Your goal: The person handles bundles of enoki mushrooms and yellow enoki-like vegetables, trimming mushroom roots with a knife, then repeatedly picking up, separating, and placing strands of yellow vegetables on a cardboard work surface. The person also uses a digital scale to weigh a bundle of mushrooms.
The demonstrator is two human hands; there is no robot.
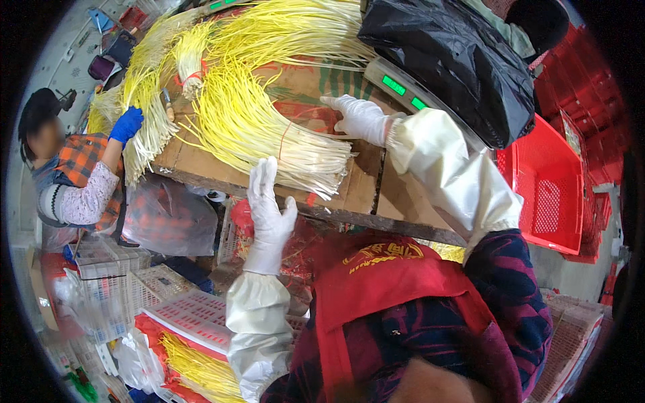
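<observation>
A large bundle of yellow garlic chives (252, 121), tied with a thin red band, lies on the cardboard-covered table before me. My left hand (269, 211), in a white glove, is held up at the table's near edge beside the bundle, its fingers apart and nothing in it. My right hand (358, 118), also gloved in white, is over the cardboard to the right of the bundle, index finger extended, holding nothing that I can see. A smaller tied bundle (189, 60) lies behind, near a heap of loose yellow chives (297, 30).
A scale with green displays (398, 88) bears a black plastic bag (443, 60). A red crate (549, 191) stands at the right. At the left, a co-worker's blue-gloved hand (126, 126) touches more chives. A wooden-handled tool (169, 106) lies nearby. White plastic crates (103, 287) stand lower left.
</observation>
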